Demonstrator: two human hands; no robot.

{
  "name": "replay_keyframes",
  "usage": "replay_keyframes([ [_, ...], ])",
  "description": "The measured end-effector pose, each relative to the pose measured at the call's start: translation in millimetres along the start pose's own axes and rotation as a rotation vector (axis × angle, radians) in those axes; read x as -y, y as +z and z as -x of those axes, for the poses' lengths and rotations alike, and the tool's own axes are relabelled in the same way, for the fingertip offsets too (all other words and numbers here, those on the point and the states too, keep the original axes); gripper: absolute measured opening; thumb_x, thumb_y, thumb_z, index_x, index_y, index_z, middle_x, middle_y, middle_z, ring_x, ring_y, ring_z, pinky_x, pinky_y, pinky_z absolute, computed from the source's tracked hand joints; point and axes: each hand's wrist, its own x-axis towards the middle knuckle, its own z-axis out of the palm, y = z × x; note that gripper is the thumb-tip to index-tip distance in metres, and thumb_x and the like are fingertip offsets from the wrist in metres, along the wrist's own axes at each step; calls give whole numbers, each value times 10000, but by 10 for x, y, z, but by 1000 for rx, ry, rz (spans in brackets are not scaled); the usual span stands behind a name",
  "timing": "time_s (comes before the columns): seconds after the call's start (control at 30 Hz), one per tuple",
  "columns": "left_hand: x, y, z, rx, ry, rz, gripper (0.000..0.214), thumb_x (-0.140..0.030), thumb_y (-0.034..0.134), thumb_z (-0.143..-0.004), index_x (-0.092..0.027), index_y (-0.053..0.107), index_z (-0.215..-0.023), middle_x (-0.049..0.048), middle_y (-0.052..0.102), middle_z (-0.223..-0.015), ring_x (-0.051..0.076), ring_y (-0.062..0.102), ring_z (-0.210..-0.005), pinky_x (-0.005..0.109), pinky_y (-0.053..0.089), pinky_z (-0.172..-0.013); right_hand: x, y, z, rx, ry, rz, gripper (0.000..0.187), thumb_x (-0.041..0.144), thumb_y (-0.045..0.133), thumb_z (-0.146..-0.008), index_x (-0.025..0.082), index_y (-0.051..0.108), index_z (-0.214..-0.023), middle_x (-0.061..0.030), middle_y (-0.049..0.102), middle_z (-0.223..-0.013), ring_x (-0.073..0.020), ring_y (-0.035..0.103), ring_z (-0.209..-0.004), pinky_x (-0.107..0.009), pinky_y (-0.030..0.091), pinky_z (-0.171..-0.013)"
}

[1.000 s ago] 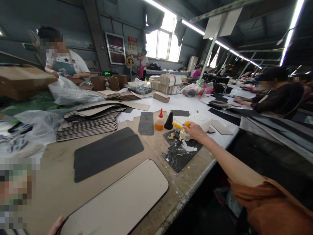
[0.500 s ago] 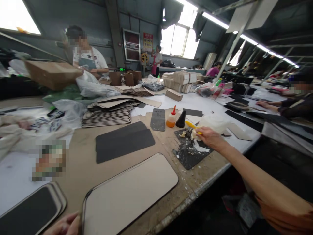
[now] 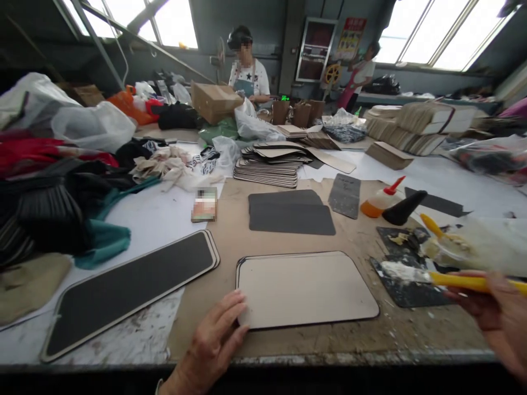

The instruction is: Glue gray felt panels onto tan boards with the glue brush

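Observation:
My right hand (image 3: pixel 496 315) is closed around the yellow handle of a glue brush (image 3: pixel 465 281), whose bristles are coated in white paste. The brush head is over a dark, paste-smeared board (image 3: pixel 411 296). My left hand (image 3: pixel 209 340) lies with fingers stretched out against the left edge of a beige rounded panel (image 3: pixel 307 288), touching its lower left corner. Dark edges of other panels show beneath that one. Beyond my right hand, a second yellow handle (image 3: pixel 431 225) stands in a tub of pale paste (image 3: pixel 450 249), partly wrapped in clear plastic.
Dark panels with pale borders (image 3: pixel 135 291) lie on the left. Two dark grey pieces (image 3: pixel 292 216) lie behind the beige panel. A red-tipped bottle (image 3: pixel 374 203) and a black cone (image 3: pixel 405 208) stand right. Stacked panels (image 3: pixel 265 170) sit farther back; a co-worker (image 3: pixel 249 77) is across the table.
The view has swung left. My right hand has drawn the brush back from the paste tub toward me. My left hand now shows fully at the beige panel's left edge.

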Motion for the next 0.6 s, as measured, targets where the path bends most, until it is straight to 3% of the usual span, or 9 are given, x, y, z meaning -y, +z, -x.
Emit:
replay_keyframes([
  [0.07, 11, 22, 34, 55, 42, 4, 255, -200, 554, -830, -178, 576, -1084, 113, 634, -1137, 208, 557, -1131, 328, 506, -920, 151, 474, 349, -17, 192, -136, 237, 535, 659, -659, 302, 619, -670, -73, 652, -778, -174, 610, -577, -370, 537, -559],
  [0.13, 25, 44, 43, 61, 79, -8, 226, -195, 543, -840, -184, 588, -1062, 105, 635, -1130, 203, 558, -1128, 340, 508, -923, 285, 923, 654, 140, 265, -203, 330, 551, 716, -582, 246, 637, -681, -60, 656, -722, -172, 616, -557, -334, 558, -529],
  [0.2, 32, 63, 33, 47, 105, -25, 201, -189, 521, -854, -179, 598, -1039, 98, 643, -1106, 193, 575, -1101, 345, 512, -921, 356, 1297, 889, 265, 268, -233, 430, 574, 738, -542, 188, 638, -703, -56, 659, -714, -166, 620, -559, -311, 566, -531],
  [0.3, 23, 94, 7, 34, 116, -38, 192, -194, 515, -857, -173, 608, -1024, 96, 656, -1068, 195, 596, -1064, 363, 518, -915, 339, 1712, 1138, 418, 214, -211, 480, 590, 690, -614, 136, 630, -757, -62, 662, -730, -153, 620, -563, -296, 561, -558],
  [0.47, -5, 144, -14, -20, 118, -38, 165, -204, 526, -848, -173, 631, -972, 88, 679, -1005, 194, 632, -989, 358, 544, -872, 216, 2086, 1389, 530, 68, -86, 467, 583, 578, -741, 130, 600, -850, -64, 662, -738, -159, 625, -576, -295, 537, -585],
  [0.6, 26, 170, 8, -28, 123, -35, 194, -235, 530, -848, -179, 633, -1002, 83, 686, -993, 190, 635, -982, 339, 536, -879, 168, 2002, 1332, 469, -12, 49, 469, 605, 529, -762, 149, 591, -854, -63, 664, -722, -172, 632, -587, -292, 527, -592],
])
